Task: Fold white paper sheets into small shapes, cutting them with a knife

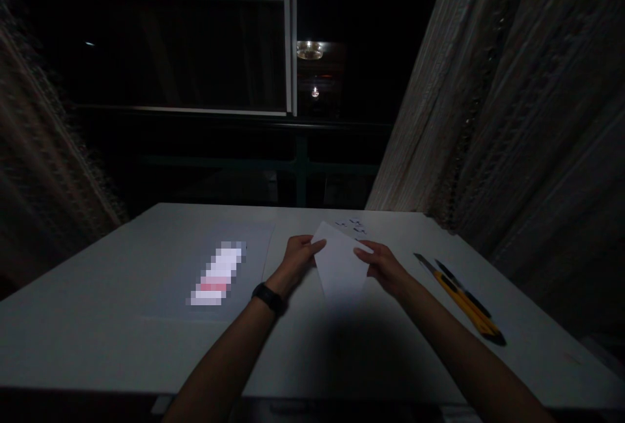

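Observation:
A white sheet of paper (340, 263), folded or angled into a pointed shape, is held a little above a white table (122, 338). My left hand (297, 258) pinches its left edge near the top corner, with a dark watch on that wrist. My right hand (383, 265) grips the paper's right edge, fingers closed on it. Both hands sit at the middle of the table, close together. The room is dim.
A yellow utility knife (469, 309) and a dark pen-like tool (461, 287) lie at the right of the table. A grey sheet (254, 247) with a blurred white and pink object (217, 275) lies to the left. Curtains hang on both sides; a dark window is behind.

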`<state>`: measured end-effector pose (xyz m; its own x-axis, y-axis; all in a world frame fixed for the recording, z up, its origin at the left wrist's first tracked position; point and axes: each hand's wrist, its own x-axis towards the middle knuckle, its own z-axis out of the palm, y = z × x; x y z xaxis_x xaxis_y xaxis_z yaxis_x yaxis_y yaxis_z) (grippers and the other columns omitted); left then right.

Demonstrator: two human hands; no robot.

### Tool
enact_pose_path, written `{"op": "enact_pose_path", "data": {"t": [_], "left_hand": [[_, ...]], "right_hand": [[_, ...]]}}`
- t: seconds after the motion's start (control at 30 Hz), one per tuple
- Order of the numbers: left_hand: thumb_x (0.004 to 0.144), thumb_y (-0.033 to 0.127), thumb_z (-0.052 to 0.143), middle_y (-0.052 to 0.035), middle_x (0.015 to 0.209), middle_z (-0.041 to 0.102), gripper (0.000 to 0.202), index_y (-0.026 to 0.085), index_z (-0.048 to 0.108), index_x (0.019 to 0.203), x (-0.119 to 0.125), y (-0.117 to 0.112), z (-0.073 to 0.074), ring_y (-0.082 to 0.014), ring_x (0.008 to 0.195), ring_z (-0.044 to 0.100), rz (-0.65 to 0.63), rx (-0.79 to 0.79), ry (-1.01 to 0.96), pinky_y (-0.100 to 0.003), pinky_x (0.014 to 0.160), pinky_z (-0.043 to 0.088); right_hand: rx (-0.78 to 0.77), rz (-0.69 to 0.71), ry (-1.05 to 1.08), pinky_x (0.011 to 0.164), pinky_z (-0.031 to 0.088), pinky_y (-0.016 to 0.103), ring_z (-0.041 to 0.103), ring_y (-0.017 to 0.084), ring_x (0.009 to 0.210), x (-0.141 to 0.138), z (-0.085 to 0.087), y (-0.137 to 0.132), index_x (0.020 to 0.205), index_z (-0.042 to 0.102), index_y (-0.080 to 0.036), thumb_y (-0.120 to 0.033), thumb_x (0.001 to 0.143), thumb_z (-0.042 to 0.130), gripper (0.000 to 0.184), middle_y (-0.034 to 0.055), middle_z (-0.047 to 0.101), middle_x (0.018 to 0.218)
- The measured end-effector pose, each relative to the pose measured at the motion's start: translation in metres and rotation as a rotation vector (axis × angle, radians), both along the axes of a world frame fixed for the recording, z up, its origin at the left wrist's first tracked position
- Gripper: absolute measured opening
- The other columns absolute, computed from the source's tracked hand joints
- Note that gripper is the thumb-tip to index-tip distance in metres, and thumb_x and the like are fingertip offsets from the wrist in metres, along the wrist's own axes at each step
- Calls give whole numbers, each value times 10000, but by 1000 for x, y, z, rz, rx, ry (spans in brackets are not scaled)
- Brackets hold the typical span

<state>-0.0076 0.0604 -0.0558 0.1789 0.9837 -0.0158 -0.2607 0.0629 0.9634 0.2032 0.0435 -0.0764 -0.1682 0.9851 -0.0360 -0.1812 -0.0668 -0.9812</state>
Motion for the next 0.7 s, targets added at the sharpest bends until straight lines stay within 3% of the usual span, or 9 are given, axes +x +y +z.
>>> {"op": "enact_pose_path", "data": {"t": [0.1, 0.23, 0.47, 0.7], "left_hand": [[558, 337, 774, -69, 676, 647, 336, 81, 632, 723, 1, 3, -4, -135, 565, 593, 74, 13, -61, -235, 527, 470], [581, 365, 760, -54, 644, 636, 321, 92, 619, 672, 0, 5, -4, -122, 554, 588, 90, 41, -93, -229, 535, 485], [547, 293, 792, -142, 780, 687, 361, 49, 662, 779, -3, 2, -1, -217, 696, 651, -139, -22, -10, -319, 640, 543], [517, 254, 803, -141, 751, 689, 339, 39, 659, 736, -4, 5, -5, -205, 639, 648, -139, -28, 75, -297, 587, 546]], "right_hand": [[-34, -13, 75, 505, 516, 275, 608, 144, 568, -5, 4, -2, 965, 579, -204, -380, 660, 698, 372, 12, 644, 740], [-23, -32, 46, 532, 524, 269, 627, 149, 609, -11, 5, -4, 930, 584, -205, -355, 624, 730, 371, 21, 668, 797], [-1, -56, -68, 565, 499, 285, 630, 181, 610, -2, -1, 2, 781, 654, -119, -335, 562, 770, 329, 65, 686, 703], [35, 53, -83, 578, 474, 287, 630, 187, 606, 4, 2, 1, 760, 668, -104, -275, 504, 788, 330, 73, 695, 691]]}}
